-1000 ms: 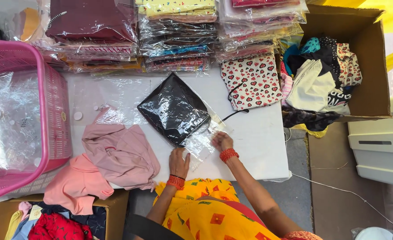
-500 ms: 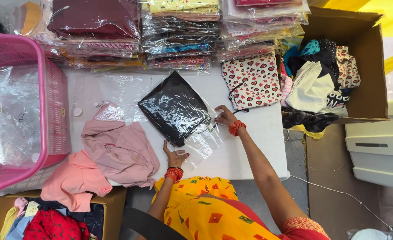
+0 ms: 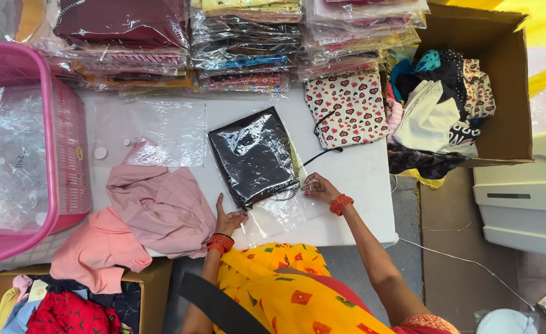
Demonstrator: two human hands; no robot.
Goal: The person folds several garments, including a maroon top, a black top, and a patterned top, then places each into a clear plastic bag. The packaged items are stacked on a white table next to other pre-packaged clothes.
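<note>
head view, grip: right hand [image 3: 320, 187] pinches the near right corner of the clear plastic bag [image 3: 273, 210], fingertips pressed together on the film; left hand [image 3: 228, 218] lies at the bag's near left edge, fingers loosely spread, thumb against the plastic.
bagged item: black folded garment [image 3: 252, 156] sits inside the bag, tilted, in the middle of the table, the empty bag mouth trailing toward the person.
surface: white table [image 3: 365, 179], matte; a flat clear sheet [image 3: 155, 130] lies left of the bag, small white discs on it.
near left: pink garments [image 3: 155, 207] heaped loosely, one draping over the table's front edge.
far edge: stacks of bagged folded clothes [image 3: 248, 43] run along the back of the table.
right of bag: heart-print cloth [image 3: 347, 105] with a dark cord, just beside the bag.
left side: pink plastic basket [image 3: 63, 136] lined with clear film.
right side: cardboard box [image 3: 501, 86] full of mixed clothes.
floor: grey; a white machine [image 3: 526, 204] stands far right, a thin cable crossing the floor.
below table: second carton of clothes [image 3: 69, 309].
</note>
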